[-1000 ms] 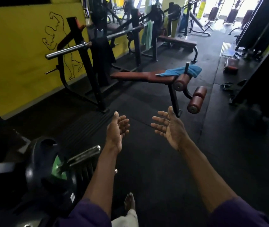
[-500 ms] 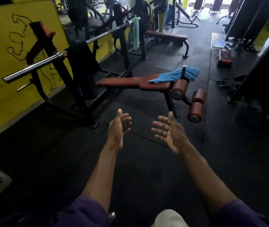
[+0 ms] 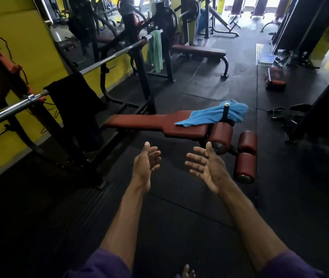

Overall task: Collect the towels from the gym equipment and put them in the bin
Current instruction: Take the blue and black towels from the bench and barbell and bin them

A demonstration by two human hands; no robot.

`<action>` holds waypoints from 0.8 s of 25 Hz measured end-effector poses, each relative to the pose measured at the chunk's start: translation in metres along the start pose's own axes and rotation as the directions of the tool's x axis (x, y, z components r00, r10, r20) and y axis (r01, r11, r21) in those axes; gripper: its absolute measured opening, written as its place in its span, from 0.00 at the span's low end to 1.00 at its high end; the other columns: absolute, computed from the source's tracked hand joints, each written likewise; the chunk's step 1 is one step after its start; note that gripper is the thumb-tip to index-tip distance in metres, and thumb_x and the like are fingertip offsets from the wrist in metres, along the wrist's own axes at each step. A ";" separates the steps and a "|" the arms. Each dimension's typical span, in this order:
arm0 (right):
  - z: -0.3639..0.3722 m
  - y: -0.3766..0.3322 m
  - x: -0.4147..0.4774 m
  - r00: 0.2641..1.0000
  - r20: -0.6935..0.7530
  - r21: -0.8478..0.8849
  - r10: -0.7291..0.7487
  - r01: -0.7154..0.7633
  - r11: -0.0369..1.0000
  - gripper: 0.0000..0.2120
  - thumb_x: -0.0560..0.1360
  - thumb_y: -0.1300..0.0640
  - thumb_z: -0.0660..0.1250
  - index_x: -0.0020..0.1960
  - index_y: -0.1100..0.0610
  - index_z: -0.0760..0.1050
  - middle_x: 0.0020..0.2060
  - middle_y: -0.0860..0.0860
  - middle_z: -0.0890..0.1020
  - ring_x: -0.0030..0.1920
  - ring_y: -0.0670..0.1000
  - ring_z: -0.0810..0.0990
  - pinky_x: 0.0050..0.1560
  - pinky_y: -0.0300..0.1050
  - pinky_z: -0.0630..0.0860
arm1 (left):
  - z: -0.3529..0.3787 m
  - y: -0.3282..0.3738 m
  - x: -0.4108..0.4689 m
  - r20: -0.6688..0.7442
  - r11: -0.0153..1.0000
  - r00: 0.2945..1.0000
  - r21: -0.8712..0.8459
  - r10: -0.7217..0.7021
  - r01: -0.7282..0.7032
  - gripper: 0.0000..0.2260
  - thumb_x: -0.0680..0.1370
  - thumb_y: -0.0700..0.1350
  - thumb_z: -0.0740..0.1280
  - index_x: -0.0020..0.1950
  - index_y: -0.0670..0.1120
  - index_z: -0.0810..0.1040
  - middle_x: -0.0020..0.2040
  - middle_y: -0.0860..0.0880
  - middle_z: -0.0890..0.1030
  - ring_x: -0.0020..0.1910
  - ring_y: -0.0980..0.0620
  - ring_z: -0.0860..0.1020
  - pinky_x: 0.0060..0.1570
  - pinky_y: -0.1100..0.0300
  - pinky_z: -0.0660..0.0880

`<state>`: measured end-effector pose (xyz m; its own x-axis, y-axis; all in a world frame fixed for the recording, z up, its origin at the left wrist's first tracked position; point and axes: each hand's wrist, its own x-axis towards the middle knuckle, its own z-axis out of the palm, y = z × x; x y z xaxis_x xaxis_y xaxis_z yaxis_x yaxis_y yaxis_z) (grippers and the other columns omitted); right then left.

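Both arms reach forward over the black rubber floor, bare from purple sleeves. The left hand and the right hand hang in the air with palms turned toward each other, fingers spread and slightly curled; each grip is open and holds nothing. The 2 hands are apart and touch no equipment.

Just beyond them stands a red padded decline bench with round red leg rollers at its near end. A blue towel lies crumpled across that end of the pad, draped around a short black upright post. The right hand is near the rollers, below the towel and clear of it.

At left, a steel barbell rests on a black rack against a yellow wall. A black towel hangs over the bar near the bench head, and a green towel hangs over the bar's far end. A second flat bench stands farther back. No bin shows in this view.
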<state>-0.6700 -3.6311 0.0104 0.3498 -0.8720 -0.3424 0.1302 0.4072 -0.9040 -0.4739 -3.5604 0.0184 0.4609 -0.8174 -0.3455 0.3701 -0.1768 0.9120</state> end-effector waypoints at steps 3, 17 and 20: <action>-0.003 -0.023 0.052 1.000 0.001 -0.007 0.020 -0.020 1.000 0.30 0.77 0.30 0.56 0.64 0.51 0.76 0.56 0.54 0.85 0.53 0.55 0.86 0.50 0.52 0.78 | 0.025 0.016 0.049 -0.006 1.000 1.000 -0.007 -0.008 0.008 0.22 0.80 0.61 0.58 0.57 0.45 0.81 0.56 0.43 0.84 0.53 0.47 0.81 0.55 0.50 0.74; 0.023 -0.101 0.346 0.995 -0.093 -0.068 0.048 -0.054 0.996 0.28 0.79 0.33 0.53 0.65 0.52 0.75 0.58 0.54 0.84 0.55 0.56 0.84 0.58 0.56 0.77 | 0.102 0.100 0.370 0.078 0.999 0.996 0.027 -0.039 0.037 0.19 0.80 0.59 0.60 0.54 0.46 0.81 0.54 0.45 0.85 0.50 0.49 0.81 0.52 0.52 0.75; 0.027 -0.111 0.390 0.989 -0.142 -0.071 0.046 -0.057 0.996 0.27 0.79 0.33 0.54 0.64 0.51 0.75 0.57 0.54 0.84 0.53 0.55 0.85 0.60 0.57 0.77 | 0.118 0.115 0.422 0.136 0.998 0.989 0.048 -0.051 0.045 0.17 0.80 0.58 0.60 0.52 0.47 0.81 0.52 0.46 0.84 0.48 0.49 0.79 0.49 0.55 0.73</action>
<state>-0.5226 -4.0090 -0.0159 0.2198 -0.8821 -0.4167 0.0437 0.4356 -0.8991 -0.3320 -3.9904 0.0039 0.3269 -0.8744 -0.3585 0.3512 -0.2397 0.9051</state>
